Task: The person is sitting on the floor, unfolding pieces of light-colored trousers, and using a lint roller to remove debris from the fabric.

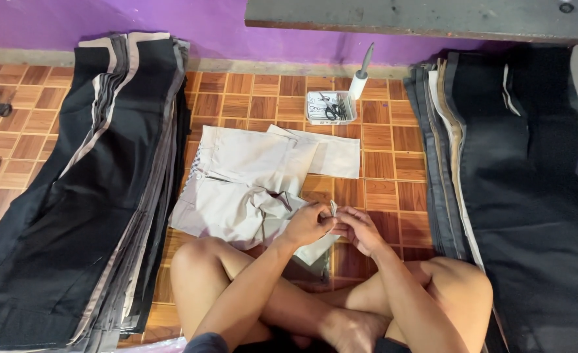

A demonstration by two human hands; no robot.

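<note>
Head view, looking down at a seated person with crossed legs on a tiled floor (380, 140). The beige trousers (243, 183) lie spread on the tiles and serve as the landmark. To their left, touching their edge, runs a long stack of dark folded garments (86, 196); to their right, across a strip of bare tile, lies a second dark stack (511, 183). Beyond the trousers, near the purple wall (106, 19), stands a small clear box with scissors (330, 108) and, just beside it, a white tool with a grey handle (361, 77). At the near edge of the trousers, the left hand (308, 223) and right hand (359, 229) meet, fingers closed in a pinch on a small pale tag (333, 208) held upright between them, the cloth bunched just beneath.
</note>
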